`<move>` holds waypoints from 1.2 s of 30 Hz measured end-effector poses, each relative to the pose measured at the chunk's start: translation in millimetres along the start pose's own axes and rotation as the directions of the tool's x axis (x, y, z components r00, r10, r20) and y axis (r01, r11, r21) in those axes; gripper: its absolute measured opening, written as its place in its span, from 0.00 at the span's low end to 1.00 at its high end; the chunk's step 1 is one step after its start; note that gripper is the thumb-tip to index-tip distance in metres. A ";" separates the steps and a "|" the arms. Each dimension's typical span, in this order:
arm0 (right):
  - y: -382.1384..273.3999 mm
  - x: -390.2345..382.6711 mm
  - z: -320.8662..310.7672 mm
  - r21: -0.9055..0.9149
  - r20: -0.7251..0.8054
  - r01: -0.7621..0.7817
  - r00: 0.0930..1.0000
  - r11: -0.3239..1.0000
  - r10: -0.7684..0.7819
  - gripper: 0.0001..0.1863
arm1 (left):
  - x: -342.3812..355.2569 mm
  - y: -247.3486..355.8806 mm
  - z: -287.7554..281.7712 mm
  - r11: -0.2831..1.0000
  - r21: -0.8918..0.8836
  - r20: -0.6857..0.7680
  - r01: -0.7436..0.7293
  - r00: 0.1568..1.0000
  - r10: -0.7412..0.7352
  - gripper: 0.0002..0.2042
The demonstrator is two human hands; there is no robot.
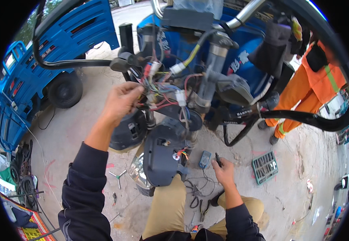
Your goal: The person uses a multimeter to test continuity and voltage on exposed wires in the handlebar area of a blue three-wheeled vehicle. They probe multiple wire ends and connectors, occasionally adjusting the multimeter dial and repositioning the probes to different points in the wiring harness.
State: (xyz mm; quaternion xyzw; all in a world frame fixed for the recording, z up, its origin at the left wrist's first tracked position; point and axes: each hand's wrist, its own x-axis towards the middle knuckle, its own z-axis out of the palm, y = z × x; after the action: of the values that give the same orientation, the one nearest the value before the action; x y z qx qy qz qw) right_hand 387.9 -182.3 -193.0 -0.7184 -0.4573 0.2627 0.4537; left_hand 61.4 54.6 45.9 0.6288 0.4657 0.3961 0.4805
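Observation:
My left hand (125,100) pinches into the bundle of coloured wires (164,89) and white connectors (181,97) at the handlebar column of a blue three-wheeler (188,42). What exactly its fingertips hold is small, probably wires. Lower right, my right hand (224,169) is closed on a slim black object (218,160), which looks like a probe or pen-shaped tool. Just left of it a blue multimeter (205,160) lies on the ground with black leads. A dark plastic housing with a lamp (158,154) hangs below the wires, above my left knee.
Another blue cargo tricycle (74,30) stands at the left. A person in orange workwear (311,84) stands at the right. On the concrete floor lie a socket case (264,167), a three-armed wrench (118,176), pliers (203,209) and coiled hoses (20,176). Black bars (307,119) frame the work area.

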 end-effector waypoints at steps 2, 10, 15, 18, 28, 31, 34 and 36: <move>35.1 12.3 3.7 -0.096 -0.052 0.079 0.995 0.992 -0.085 0.19 | -4.0 -2.9 -3.7 1.000 -0.016 -0.044 -0.022 0.999 0.021 0.15; 258.8 16.7 35.8 0.174 -0.154 -0.671 0.704 0.721 0.693 0.16 | 1.7 -37.7 -64.6 0.985 0.002 -0.091 -0.170 0.981 0.169 0.17; 314.0 16.8 97.2 -0.004 -0.187 -0.745 0.656 0.668 0.731 0.17 | -5.0 -22.7 -77.6 0.933 0.247 -0.222 -0.262 0.922 0.318 0.19; 326.6 30.0 115.0 0.058 -0.156 -0.775 0.615 0.629 0.773 0.20 | -15.6 4.5 -73.6 0.975 0.197 -0.063 -0.099 0.992 0.113 0.19; 352.0 73.0 156.0 -0.100 -0.127 -0.798 0.603 0.595 0.787 0.33 | -24.3 22.5 -49.6 0.958 0.282 -0.173 -0.046 0.980 0.098 0.29; 350.9 74.6 153.6 -0.062 -0.063 -0.787 0.617 0.614 0.785 0.24 | -24.2 21.7 -43.2 0.987 0.124 -0.007 -0.106 0.994 0.108 0.22; 345.8 70.8 145.0 0.038 -0.014 -0.746 0.665 0.665 0.747 0.23 | -22.3 10.3 -29.0 0.987 0.126 -0.519 -0.104 0.841 0.154 0.17; 341.5 62.8 121.4 0.143 0.015 -0.749 0.656 0.647 0.755 0.23 | -19.7 9.7 -16.0 0.985 0.096 -0.551 -0.142 0.816 0.172 0.15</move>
State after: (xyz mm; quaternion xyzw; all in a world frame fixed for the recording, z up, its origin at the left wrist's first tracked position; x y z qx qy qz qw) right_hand 462.6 -134.3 -550.0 -0.8162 -0.0888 0.4410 0.3626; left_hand 43.2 38.4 57.9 0.5340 0.5420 0.5885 0.2733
